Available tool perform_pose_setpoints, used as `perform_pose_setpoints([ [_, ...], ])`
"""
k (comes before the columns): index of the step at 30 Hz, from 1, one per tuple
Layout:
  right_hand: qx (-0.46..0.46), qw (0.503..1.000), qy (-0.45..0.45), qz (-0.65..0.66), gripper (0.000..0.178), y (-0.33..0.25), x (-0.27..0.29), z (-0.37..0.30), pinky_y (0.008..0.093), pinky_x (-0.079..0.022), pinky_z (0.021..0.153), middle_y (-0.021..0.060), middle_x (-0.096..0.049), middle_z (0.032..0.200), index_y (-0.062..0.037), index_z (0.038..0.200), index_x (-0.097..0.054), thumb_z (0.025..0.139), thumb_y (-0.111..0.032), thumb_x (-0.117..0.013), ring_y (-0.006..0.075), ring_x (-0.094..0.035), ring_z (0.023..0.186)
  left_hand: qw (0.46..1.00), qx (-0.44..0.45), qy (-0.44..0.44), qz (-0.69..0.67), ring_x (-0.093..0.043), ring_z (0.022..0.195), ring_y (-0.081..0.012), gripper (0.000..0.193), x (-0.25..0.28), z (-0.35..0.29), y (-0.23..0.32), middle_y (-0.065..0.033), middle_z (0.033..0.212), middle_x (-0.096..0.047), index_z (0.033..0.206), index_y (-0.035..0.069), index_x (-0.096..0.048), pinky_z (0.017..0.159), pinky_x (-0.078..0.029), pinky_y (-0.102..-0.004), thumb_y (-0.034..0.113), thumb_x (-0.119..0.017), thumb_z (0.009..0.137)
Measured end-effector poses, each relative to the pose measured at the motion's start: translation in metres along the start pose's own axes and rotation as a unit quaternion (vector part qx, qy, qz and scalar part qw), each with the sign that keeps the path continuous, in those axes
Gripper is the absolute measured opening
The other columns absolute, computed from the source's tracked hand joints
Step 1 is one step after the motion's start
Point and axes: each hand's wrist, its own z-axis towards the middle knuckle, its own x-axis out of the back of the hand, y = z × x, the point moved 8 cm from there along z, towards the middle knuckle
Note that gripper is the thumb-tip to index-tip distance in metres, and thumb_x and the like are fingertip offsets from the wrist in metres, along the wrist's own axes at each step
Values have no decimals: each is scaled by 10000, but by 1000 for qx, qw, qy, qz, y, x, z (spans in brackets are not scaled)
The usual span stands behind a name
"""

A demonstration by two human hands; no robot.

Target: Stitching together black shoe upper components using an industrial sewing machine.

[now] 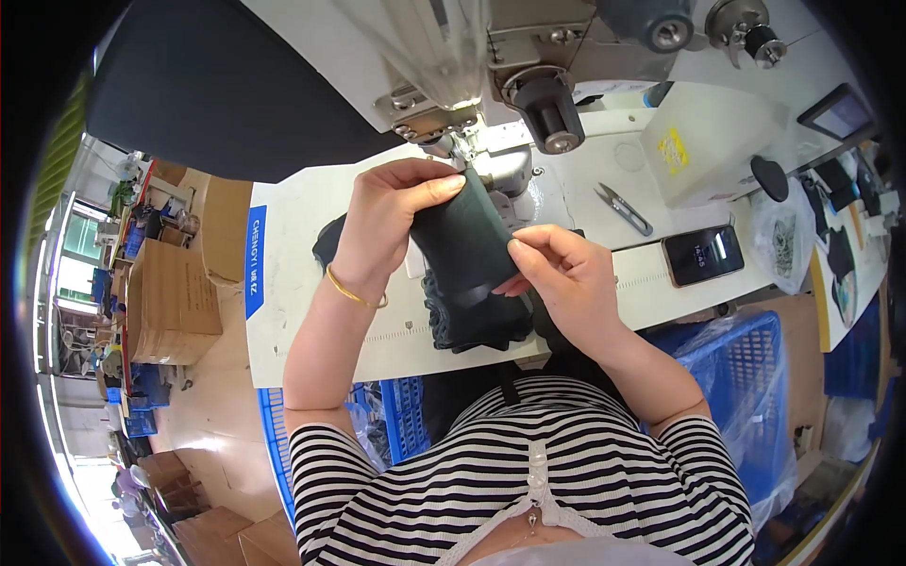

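Observation:
A dark green piece of fabric (461, 231) is stretched between my two hands, just in front of the sewing machine's needle area (462, 146). My left hand (401, 203) pinches its upper edge, thumb on top, close to the presser foot. At the lower right edge, my right hand (562, 274) grips the cloth between thumb and fingers. Beneath it, a bunched pile of dark fabric (477, 325) rests at the table's front edge. Another dark bit of cloth (327, 241) lies behind my left wrist, partly hidden.
Thread snips (625, 209) and a phone (703, 256) lie on the white table (316, 330) to the right. A blue basket (755, 368) with plastic film stands by my right side, another blue basket (406, 415) below the table's left. Cardboard boxes (175, 302) stand on the floor at left.

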Motion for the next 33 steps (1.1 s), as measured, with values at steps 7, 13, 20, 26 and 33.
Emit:
perform_pose_setpoints([
  [7,15,999,9,29,212,-3,1,15,246,-567,665,100,-715,809,51,1006,-660,986,-143,-574,137,-704,724,998,46,-5,-51,-666,786,-149,101,0,17,2,-104,856,-712,902,-47,-713,741,-523,-257,-45,-719,801],
  [13,18,999,10,26,211,0,3,16,250,-567,661,102,-714,812,51,1008,-660,984,-140,-577,145,-706,725,998,51,1,-37,-661,781,-159,81,0,19,4,-112,851,-705,882,-45,-704,739,-521,-267,-42,-717,803],
  [20,21,999,7,37,207,-1,1,13,253,-570,666,103,-715,829,54,1009,-658,988,-133,-571,147,-708,734,997,52,-5,-49,-661,784,-167,67,-1,19,4,-103,847,-704,861,-32,-705,746,-520,-269,-57,-707,798],
  [26,12,999,10,32,207,1,0,13,254,-574,685,100,-714,832,53,1023,-656,990,-132,-568,145,-710,752,997,58,-11,-53,-664,790,-167,93,0,23,1,-98,850,-704,880,-22,-698,764,-524,-275,-71,-697,800],
  [33,36,999,4,13,201,-1,-2,19,259,-576,684,110,-706,852,58,1046,-649,988,-117,-569,161,-712,753,997,56,-17,-43,-674,910,-189,212,8,32,-3,-128,971,-708,1028,-54,-648,875,-519,-304,-71,-684,820],
])
